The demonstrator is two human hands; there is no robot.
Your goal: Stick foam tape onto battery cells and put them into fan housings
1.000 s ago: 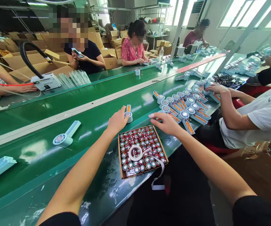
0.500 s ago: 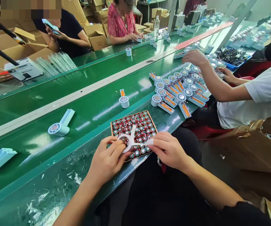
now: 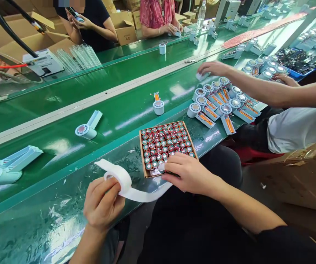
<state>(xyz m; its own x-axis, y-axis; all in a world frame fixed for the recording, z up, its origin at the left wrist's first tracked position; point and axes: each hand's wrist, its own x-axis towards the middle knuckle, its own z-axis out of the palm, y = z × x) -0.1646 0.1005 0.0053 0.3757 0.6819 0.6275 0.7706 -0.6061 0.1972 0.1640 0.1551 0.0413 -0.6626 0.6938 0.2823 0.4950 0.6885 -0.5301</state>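
My left hand is closed round a roll of white tape, its fingers through the core. One loose tail sticks out to the left of the roll. From the other side a strip of the tape sags across to my right hand, which pinches it; a white bit shows at the fingertips. Right there, under and beyond those fingers, is a shallow cardboard box on the green bench edge. It is packed with round green-and-silver cells or motors with red wires; my fingers hide its near right corner.
Light blue fan-like housings with orange strips lie grouped on the right, where a co-worker's arm reaches over them. More housings sit on the green conveyor. Other people work across the line.
My left hand has moved left and down with the roll, away from the box, and a longer strip now hangs between my hands. The view has shifted; the co-worker's arm reaches further left.
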